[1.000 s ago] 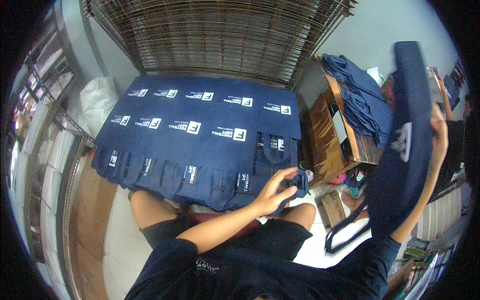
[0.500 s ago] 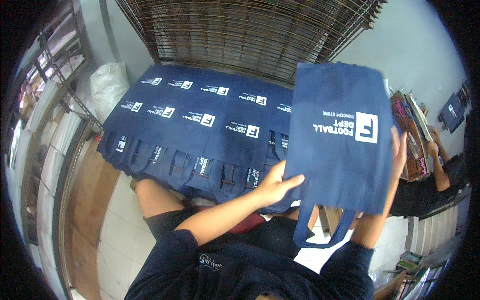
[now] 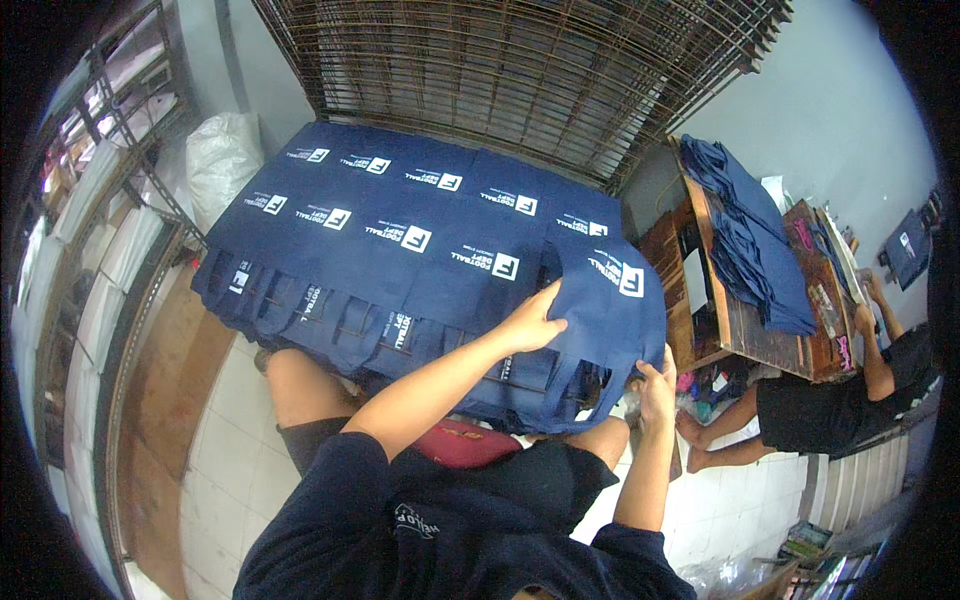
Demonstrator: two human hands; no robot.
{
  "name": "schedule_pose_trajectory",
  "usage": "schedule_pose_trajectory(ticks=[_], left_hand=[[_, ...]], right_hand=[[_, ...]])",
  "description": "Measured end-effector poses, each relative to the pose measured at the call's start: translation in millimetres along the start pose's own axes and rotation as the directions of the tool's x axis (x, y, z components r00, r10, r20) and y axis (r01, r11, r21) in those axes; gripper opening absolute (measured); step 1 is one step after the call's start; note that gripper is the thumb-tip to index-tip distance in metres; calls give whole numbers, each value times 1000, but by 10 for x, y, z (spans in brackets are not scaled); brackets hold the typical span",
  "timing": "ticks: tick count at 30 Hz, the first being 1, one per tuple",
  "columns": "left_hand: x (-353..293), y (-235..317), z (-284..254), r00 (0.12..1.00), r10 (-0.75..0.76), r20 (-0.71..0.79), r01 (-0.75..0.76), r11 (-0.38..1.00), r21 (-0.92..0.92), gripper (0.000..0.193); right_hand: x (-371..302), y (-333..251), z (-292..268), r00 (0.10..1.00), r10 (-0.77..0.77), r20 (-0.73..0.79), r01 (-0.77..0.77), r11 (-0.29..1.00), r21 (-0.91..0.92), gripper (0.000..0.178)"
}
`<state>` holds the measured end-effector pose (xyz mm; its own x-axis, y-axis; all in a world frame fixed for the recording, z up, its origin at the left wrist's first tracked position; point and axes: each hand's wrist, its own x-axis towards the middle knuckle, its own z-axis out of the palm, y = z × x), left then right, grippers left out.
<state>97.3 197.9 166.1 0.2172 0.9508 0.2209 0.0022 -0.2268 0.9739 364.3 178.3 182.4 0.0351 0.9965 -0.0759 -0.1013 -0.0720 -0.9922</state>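
Observation:
A navy blue cloth tote bag with a white print lies over the right end of a spread of like bags, its handles toward me. My left hand is closed on the bag's left edge, thumb on top. With my right hand I pinch its right edge near the lower corner; the fingertips are partly behind the cloth. The bag's right side bends down over the end of the spread. Rows of printed bags overlap there, with handles hanging along the near edge over wire bars.
Stacked wire racks rise behind the bags. On the right, a wooden bench bears a pile of blue bags, and another person sits beside it. A white sack and shelving stand on the left.
Both hands have brought the tote bag down and left, from raised in front of me onto the right end of the spread. The bench and its pile have come into view.

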Motion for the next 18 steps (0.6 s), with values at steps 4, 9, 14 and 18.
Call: schedule_pose_trajectory(ticks=[4, 9, 14, 18], left_hand=[[59, -91, 0, 990, 120, -67, -115, 991, 73, 74], [40, -322, 31, 965, 11, -262, 63, 960, 274, 82], [-129, -536, 75, 904, -182, -386, 361, 809, 465, 77], [-169, -897, 35, 920, -97, -379, 312, 767, 561, 48]], right_hand=[[134, 118, 12, 998, -65, -13, 66, 997, 37, 47], [305, 470, -63, 997, -39, -67, 35, 998, -58, 48], [536, 1103, -78, 994, 74, -77, -84, 987, -141, 49], [467, 1154, 39, 989, 69, -130, -94, 977, -193, 47]])
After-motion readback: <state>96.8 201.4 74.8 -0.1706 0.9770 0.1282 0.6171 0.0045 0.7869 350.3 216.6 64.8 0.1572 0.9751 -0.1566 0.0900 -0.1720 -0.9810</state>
